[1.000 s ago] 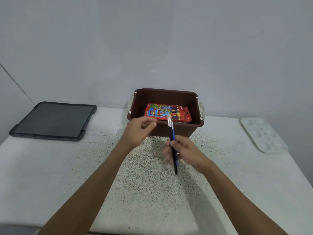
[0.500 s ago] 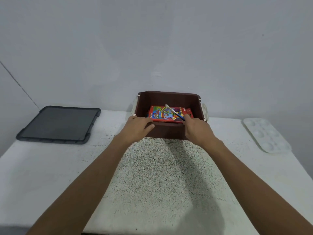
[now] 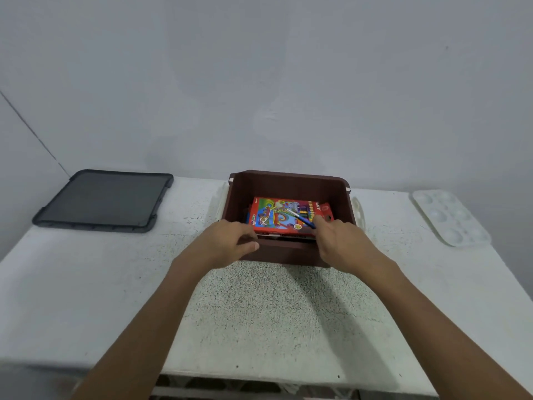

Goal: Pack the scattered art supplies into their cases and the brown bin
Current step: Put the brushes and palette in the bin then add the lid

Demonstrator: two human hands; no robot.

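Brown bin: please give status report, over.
Left hand grips brown bin front rim. Right hand at paintbrushes, grip unclear. Paintbrushes lie on crayon box inside. Nothing in the way.

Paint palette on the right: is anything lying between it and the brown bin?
Nothing visible blocks it. The white palette lies on the table right of the brown bin, with only tabletop and the bin's pale side handle between. The bin is open on top.

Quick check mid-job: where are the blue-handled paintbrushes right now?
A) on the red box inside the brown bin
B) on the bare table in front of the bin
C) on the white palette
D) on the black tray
A: the blue-handled paintbrushes lie slantwise on the red box inside the brown bin, with their handle ends by the right hand.
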